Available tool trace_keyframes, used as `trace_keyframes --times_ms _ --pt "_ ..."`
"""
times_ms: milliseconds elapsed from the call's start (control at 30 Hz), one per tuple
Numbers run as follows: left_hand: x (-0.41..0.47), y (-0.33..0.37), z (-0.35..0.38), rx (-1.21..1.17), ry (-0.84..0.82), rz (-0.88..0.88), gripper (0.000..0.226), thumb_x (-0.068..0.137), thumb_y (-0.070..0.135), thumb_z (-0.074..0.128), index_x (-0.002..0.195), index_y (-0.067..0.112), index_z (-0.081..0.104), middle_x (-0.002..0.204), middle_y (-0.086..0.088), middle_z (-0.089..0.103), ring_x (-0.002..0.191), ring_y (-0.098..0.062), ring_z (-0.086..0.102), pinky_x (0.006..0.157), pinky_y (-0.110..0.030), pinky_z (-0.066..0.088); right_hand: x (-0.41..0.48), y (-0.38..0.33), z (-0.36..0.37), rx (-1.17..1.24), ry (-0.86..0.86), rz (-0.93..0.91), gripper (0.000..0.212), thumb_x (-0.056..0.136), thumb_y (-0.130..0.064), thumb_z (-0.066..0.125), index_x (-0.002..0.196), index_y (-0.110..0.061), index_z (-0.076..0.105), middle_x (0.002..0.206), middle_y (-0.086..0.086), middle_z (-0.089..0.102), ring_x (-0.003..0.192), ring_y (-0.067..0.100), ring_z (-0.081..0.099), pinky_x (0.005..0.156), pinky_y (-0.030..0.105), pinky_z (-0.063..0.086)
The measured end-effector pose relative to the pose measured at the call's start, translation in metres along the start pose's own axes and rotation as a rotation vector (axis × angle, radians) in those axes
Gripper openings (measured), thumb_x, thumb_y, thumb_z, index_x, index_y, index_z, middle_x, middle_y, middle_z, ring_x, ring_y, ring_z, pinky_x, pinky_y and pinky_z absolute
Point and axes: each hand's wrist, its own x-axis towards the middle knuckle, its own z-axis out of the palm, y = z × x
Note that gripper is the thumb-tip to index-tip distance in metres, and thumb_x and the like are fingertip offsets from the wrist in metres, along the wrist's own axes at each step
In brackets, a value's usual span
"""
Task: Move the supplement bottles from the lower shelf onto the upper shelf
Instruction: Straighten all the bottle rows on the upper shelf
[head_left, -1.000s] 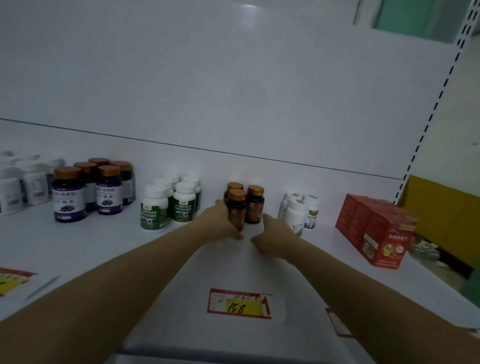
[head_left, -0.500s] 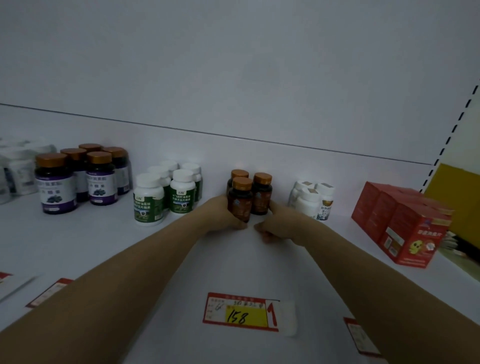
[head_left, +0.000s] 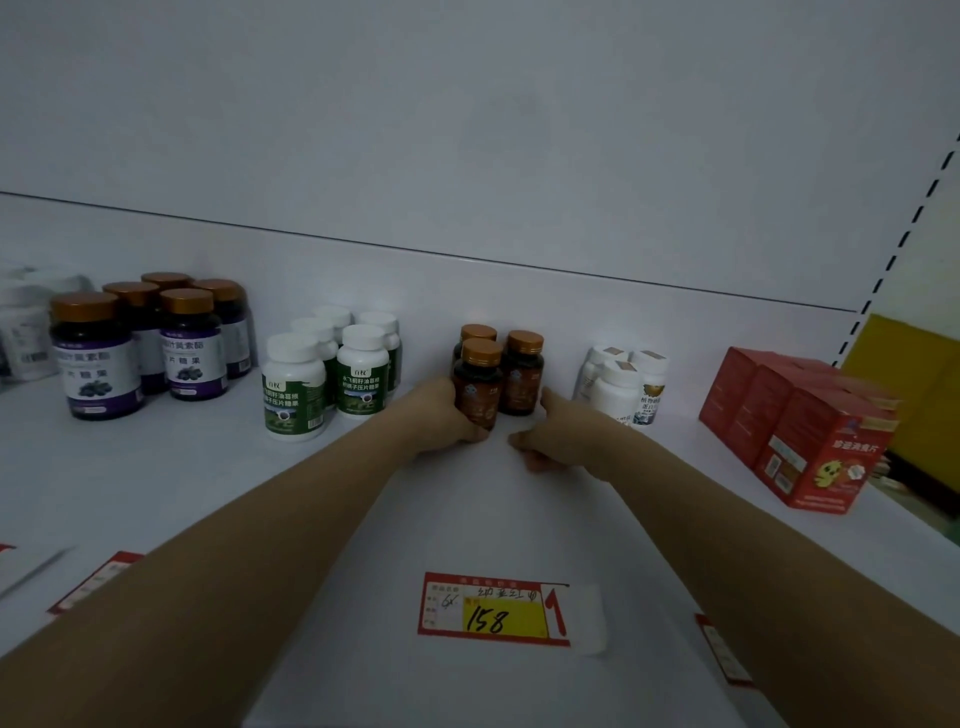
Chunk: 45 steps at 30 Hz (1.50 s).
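Note:
Three small brown bottles with orange caps (head_left: 522, 379) stand together at the back of the white shelf (head_left: 322, 499). My left hand (head_left: 441, 415) grips the front brown bottle (head_left: 475, 389) low down, thumb across its base. My right hand (head_left: 553, 436) rests on the shelf just right of the group. Its thumb is raised beside the right bottle, its fingers are loosely curled, and it holds nothing.
Purple-labelled dark bottles (head_left: 96, 358) and green-labelled white bottles (head_left: 293, 387) stand to the left, small white bottles (head_left: 621, 384) and red boxes (head_left: 810, 441) to the right. A red and yellow price tag (head_left: 491, 608) lies near the shelf's front edge.
The view has swung left and the red boxes sit further right. Both hands stay at the brown bottles, and the left hand has closed round the front one.

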Motion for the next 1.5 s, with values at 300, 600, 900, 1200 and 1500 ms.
trace_keyframes --times_ms 300,600,900,1200,1500 --pt "-0.005 0.007 0.001 0.031 0.055 -0.089 0.086 0.074 0.025 0.079 0.142 0.005 0.03 0.138 -0.011 0.047 0.125 -0.029 0.048 0.099 -0.033 0.042 -0.032 -0.002 0.007 -0.183 0.046 -0.119 0.059 0.092 -0.028 0.057 0.143 -0.009 0.033 0.138 0.012 0.048 0.12 0.025 0.053 0.101 0.031 0.045" --pt "-0.052 0.053 0.017 0.342 0.526 0.231 0.094 0.083 0.019 0.07 0.147 -0.006 0.006 0.153 -0.023 0.019 0.144 -0.032 0.019 0.119 -0.037 0.019 -0.075 0.031 -0.058 -0.552 0.095 -0.082 0.038 0.096 -0.027 0.05 0.124 -0.003 0.058 0.127 0.012 0.059 0.116 0.027 0.055 0.088 0.027 0.043" --pt "-0.016 0.106 0.09 0.265 0.094 0.052 0.079 0.073 0.034 0.078 0.133 0.006 0.035 0.129 -0.011 0.053 0.112 -0.024 0.057 0.077 -0.026 0.046 -0.032 0.095 -0.085 -0.396 0.162 -0.066 0.049 0.091 -0.02 0.055 0.137 -0.008 0.04 0.136 0.012 0.05 0.121 0.026 0.051 0.091 0.027 0.043" --pt "0.013 0.104 0.111 0.181 0.041 0.019 0.068 0.08 0.035 0.072 0.135 0.009 0.042 0.134 -0.011 0.055 0.118 -0.025 0.056 0.099 -0.031 0.045 0.002 0.113 -0.087 -0.293 0.163 -0.164 0.051 0.093 -0.019 0.051 0.141 -0.014 0.033 0.143 0.011 0.044 0.13 0.03 0.044 0.105 0.028 0.036" --pt "0.019 0.102 0.112 0.189 0.022 0.033 0.067 0.082 0.033 0.07 0.137 0.008 0.04 0.136 -0.012 0.053 0.12 -0.026 0.054 0.101 -0.031 0.043 0.008 0.114 -0.082 -0.264 0.171 -0.138 0.053 0.092 -0.021 0.051 0.141 -0.013 0.033 0.142 0.013 0.043 0.127 0.03 0.046 0.102 0.028 0.039"
